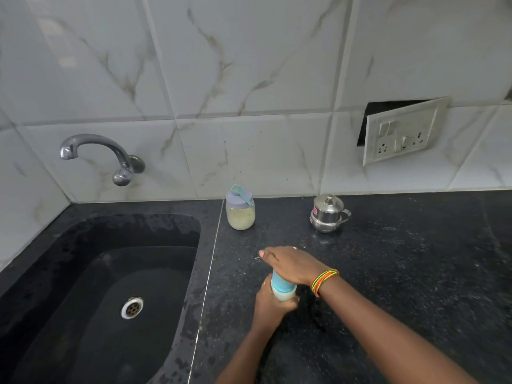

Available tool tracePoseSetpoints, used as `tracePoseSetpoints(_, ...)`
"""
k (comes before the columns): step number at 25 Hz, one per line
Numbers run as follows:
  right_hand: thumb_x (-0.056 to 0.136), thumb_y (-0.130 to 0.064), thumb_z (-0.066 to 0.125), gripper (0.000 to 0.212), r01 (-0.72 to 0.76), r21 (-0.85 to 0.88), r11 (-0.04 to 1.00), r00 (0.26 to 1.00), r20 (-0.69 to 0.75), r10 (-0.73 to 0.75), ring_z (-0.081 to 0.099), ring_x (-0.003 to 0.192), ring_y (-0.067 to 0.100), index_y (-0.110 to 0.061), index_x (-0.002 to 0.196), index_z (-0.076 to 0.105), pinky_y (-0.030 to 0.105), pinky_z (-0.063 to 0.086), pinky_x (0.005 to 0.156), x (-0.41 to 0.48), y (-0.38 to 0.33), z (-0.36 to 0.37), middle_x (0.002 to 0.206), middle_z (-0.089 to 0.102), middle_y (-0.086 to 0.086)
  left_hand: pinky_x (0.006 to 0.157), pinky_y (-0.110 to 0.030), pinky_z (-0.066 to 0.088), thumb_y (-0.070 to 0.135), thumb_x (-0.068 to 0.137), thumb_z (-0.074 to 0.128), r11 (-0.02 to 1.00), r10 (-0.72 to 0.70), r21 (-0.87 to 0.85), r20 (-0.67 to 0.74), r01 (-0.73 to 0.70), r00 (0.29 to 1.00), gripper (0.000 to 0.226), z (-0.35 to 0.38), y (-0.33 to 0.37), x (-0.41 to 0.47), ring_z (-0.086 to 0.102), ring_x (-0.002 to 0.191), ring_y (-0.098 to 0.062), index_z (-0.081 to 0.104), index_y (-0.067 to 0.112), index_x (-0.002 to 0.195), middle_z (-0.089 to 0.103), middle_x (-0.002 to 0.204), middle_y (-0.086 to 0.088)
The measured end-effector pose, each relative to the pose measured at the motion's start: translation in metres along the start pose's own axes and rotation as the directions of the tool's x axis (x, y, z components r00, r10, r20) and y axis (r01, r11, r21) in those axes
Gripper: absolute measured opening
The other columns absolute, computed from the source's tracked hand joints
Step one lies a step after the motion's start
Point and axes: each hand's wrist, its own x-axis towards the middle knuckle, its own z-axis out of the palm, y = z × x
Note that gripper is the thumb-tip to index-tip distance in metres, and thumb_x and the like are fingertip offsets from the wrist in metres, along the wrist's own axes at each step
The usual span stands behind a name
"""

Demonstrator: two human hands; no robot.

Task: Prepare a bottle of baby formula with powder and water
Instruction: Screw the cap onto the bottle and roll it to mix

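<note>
The baby bottle point(282, 286) stands upright on the black counter, with a blue collar and milky white contents below it. My left hand point(270, 303) wraps around the bottle's lower body. My right hand point(291, 263) lies over the bottle's top and covers the cap. A jar of pale formula powder point(240, 214) with a lilac lid stands near the wall. A teal scoop point(241, 194) rests on that lid. A small steel lidded pot point(327, 214) with a handle stands to the right of the jar.
A black sink point(69, 261) with a steel drain point(132, 308) fills the left side. A chrome tap point(97, 151) sticks out of the tiled wall above it. A loose socket plate point(401, 133) hangs on the wall at right. The counter point(401, 273) shows water drops.
</note>
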Motion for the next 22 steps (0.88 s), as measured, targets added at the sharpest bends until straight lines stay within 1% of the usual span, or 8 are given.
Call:
tracePoseSetpoints(2,0.100,-0.043,0.021,0.039,-0.031,-0.061,0.998,0.999,0.028,0.033,0.052,0.113,0.036,-0.018,0.093,0.049,0.048,0.039,0.093,0.001,-0.001,0.001,0.120,0.057,0.015,0.068,-0.026,0.053,0.028,0.053,0.070,1.000,0.003,-0.014,-0.006,-0.003,1.000,0.043,0.001,-0.001,0.001,0.064,0.076,-0.009,0.058,0.024,0.094,0.069,0.085,0.006)
tracePoseSetpoints(7,0.099,-0.017,0.030,0.033,-0.012,-0.093,0.996,0.997,0.070,0.018,0.051,0.113,0.039,0.001,0.108,0.055,0.042,0.041,0.091,0.007,-0.009,0.001,0.122,0.057,0.023,0.066,-0.018,0.048,0.023,0.056,0.073,1.000,0.009,-0.017,-0.014,-0.009,1.000,0.044,0.002,-0.002,0.001,0.065,0.079,-0.009,0.058,0.021,0.097,0.069,0.088,0.007)
tracePoseSetpoints(12,0.099,-0.019,0.031,0.030,-0.028,-0.014,1.000,0.998,0.059,0.029,0.053,0.111,0.037,-0.002,0.105,0.055,0.042,0.042,0.089,0.008,-0.007,0.003,0.119,0.058,0.023,0.069,-0.021,0.049,0.022,0.057,0.076,0.999,0.046,-0.014,-0.004,-0.046,0.999,0.050,0.000,-0.003,0.000,0.064,0.083,-0.007,0.056,0.019,0.103,0.067,0.092,0.009)
tracePoseSetpoints(15,0.095,-0.044,0.038,0.031,-0.037,0.199,0.979,0.998,-0.046,0.047,0.056,0.098,0.031,-0.015,0.096,0.047,0.038,0.042,0.078,0.001,-0.002,0.009,0.107,0.060,0.016,0.072,-0.027,0.054,0.018,0.054,0.081,0.998,0.050,-0.046,0.041,-0.048,0.998,0.066,-0.002,-0.007,0.001,0.066,0.087,-0.010,0.046,0.022,0.110,0.067,0.099,0.003)
tracePoseSetpoints(17,0.085,-0.060,0.050,0.044,0.020,0.430,0.903,0.981,-0.185,0.066,0.061,0.096,0.023,-0.024,0.110,0.046,0.037,0.048,0.083,-0.010,0.012,0.018,0.105,0.064,0.007,0.075,-0.026,0.054,0.014,0.053,0.083,0.995,0.058,-0.082,0.051,-0.053,0.997,0.077,-0.005,-0.004,-0.002,0.065,0.093,-0.010,0.040,0.021,0.117,0.064,0.106,0.002)
tracePoseSetpoints(19,0.074,-0.058,0.065,0.059,0.122,0.574,0.810,0.963,-0.265,0.043,0.062,0.103,0.012,-0.045,0.124,0.037,0.033,0.048,0.094,-0.025,0.030,0.032,0.113,0.064,-0.003,0.079,-0.028,0.054,0.019,0.051,0.081,0.992,0.051,-0.119,0.044,-0.045,0.998,0.081,-0.007,-0.003,-0.002,0.063,0.097,-0.009,0.037,0.024,0.119,0.061,0.110,0.005)
tracePoseSetpoints(20,0.071,-0.052,0.072,0.071,0.137,0.565,0.813,0.968,-0.250,0.010,0.059,0.109,0.007,-0.056,0.127,0.028,0.026,0.044,0.099,-0.034,0.037,0.039,0.121,0.059,-0.009,0.082,-0.029,0.053,0.024,0.049,0.080,0.991,0.053,-0.128,0.052,-0.046,0.997,0.083,-0.006,-0.002,-0.003,0.061,0.099,-0.009,0.036,0.026,0.119,0.059,0.112,0.006)
tracePoseSetpoints(22,0.072,-0.033,0.077,0.095,0.111,0.498,0.860,0.984,-0.177,-0.024,0.046,0.121,0.004,-0.065,0.128,0.007,0.015,0.032,0.101,-0.042,0.042,0.053,0.129,0.043,-0.018,0.087,-0.025,0.051,0.030,0.049,0.080,0.992,0.074,-0.114,0.108,-0.061,0.991,0.087,-0.009,0.001,-0.006,0.059,0.105,-0.007,0.033,0.028,0.123,0.056,0.117,0.007)
